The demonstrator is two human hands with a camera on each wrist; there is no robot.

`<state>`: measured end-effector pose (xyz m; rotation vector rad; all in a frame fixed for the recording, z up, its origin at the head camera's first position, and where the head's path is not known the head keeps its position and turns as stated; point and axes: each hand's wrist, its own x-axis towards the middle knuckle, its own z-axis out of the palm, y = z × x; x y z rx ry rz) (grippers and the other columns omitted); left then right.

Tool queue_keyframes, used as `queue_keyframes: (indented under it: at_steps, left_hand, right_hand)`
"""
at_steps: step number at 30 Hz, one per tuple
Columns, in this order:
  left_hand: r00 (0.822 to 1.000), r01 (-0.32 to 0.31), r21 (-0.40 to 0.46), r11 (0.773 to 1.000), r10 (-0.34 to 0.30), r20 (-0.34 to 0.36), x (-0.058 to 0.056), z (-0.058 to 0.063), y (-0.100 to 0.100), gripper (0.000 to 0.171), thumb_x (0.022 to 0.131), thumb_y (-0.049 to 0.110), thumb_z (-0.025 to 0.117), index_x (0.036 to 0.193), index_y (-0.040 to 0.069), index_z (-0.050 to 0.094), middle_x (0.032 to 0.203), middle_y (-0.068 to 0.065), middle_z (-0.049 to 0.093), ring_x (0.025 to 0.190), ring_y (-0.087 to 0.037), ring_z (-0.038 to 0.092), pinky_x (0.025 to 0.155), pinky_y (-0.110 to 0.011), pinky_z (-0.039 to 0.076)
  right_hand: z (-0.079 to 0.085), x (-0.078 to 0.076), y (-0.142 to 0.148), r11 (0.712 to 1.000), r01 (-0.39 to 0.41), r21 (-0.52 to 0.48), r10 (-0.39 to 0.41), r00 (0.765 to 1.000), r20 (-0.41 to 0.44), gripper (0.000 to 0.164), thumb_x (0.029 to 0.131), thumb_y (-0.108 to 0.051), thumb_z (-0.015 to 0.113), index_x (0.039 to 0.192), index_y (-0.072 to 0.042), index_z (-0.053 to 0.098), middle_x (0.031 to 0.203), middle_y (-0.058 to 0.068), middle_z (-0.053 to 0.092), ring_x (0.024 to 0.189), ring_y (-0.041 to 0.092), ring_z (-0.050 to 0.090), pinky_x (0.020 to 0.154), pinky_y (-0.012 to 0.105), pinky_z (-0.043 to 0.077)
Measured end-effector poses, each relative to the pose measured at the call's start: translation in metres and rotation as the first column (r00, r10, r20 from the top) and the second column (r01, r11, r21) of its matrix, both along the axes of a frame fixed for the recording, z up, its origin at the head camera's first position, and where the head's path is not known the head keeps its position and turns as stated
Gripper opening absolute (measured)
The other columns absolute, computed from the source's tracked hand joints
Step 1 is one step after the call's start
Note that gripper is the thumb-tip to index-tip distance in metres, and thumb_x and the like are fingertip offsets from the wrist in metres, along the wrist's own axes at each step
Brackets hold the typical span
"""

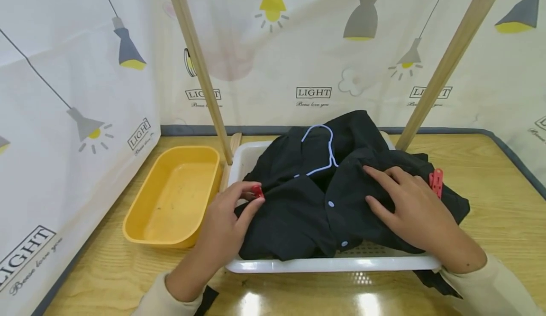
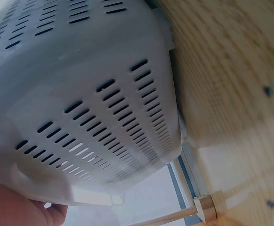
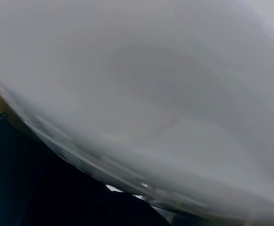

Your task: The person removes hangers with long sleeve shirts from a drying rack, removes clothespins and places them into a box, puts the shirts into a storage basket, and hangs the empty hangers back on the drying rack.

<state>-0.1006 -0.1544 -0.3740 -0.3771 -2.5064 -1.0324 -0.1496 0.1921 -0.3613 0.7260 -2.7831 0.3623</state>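
A black buttoned shirt (image 1: 290, 216) lies over the white basket (image 1: 332, 265), with a light-blue wire hanger (image 1: 331, 150) at its neck. At the shirt's left side, my left hand (image 1: 226, 221) pinches a small red clip (image 1: 258, 191) between thumb and fingers. My right hand (image 1: 409, 207) rests on the right part of the shirt, fingers spread and slightly bent. Just beyond it, a red clothespin (image 1: 436, 182) sits on the shirt's right side. In the left wrist view, part of the left hand (image 2: 19, 209) shows beside the slotted basket wall (image 2: 90, 61). Blurred white plastic fills most of the right wrist view.
A yellow plastic tub (image 1: 179, 202) stands left of the basket on the wooden table (image 1: 503, 178). Two wooden poles (image 1: 200, 65) rise behind the basket, one on each side. A lamp-patterned curtain (image 1: 273, 55) hangs at the back and left.
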Motion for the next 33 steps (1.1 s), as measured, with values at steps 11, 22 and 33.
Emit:
queue_keyframes:
  at_steps: [11,22,33]
  left_hand:
    - [1.000,0.021,0.022,1.000,-0.021,-0.005,-0.0021,0.0011,-0.0019,0.025,0.094,0.026,0.069,0.116,0.013,0.067,0.101,0.006,0.072,0.099,-0.010,0.068,0.093,-0.038,0.053]
    - [1.000,0.022,0.064,0.998,-0.021,-0.009,-0.0022,0.0022,-0.0006,0.018,0.095,0.023,0.067,0.110,0.012,0.067,0.099,0.006,0.071,0.100,-0.011,0.066,0.093,-0.037,0.055]
    - [0.995,0.027,0.063,0.998,-0.021,-0.097,-0.0021,0.0000,-0.0031,0.017,0.092,0.016,0.071,0.108,0.010,0.068,0.101,0.000,0.074,0.098,-0.017,0.065,0.086,-0.036,0.046]
  right_hand:
    - [0.0034,-0.0013,-0.0014,1.000,0.000,0.001,0.000,1.000,-0.009,0.059,0.091,-0.030,0.071,0.145,-0.014,0.052,0.108,0.013,0.063,0.092,0.033,0.060,0.082,0.052,0.048]
    - [0.0033,-0.0016,0.0004,1.000,0.002,0.015,-0.002,1.000,-0.025,0.059,0.090,-0.030,0.071,0.145,-0.015,0.052,0.107,0.013,0.063,0.090,0.032,0.060,0.079,0.052,0.048]
    - [0.0015,-0.0009,0.0002,1.000,0.009,0.019,-0.009,1.000,0.007,0.060,0.091,-0.030,0.070,0.146,-0.016,0.051,0.109,0.014,0.063,0.092,0.034,0.060,0.081,0.053,0.048]
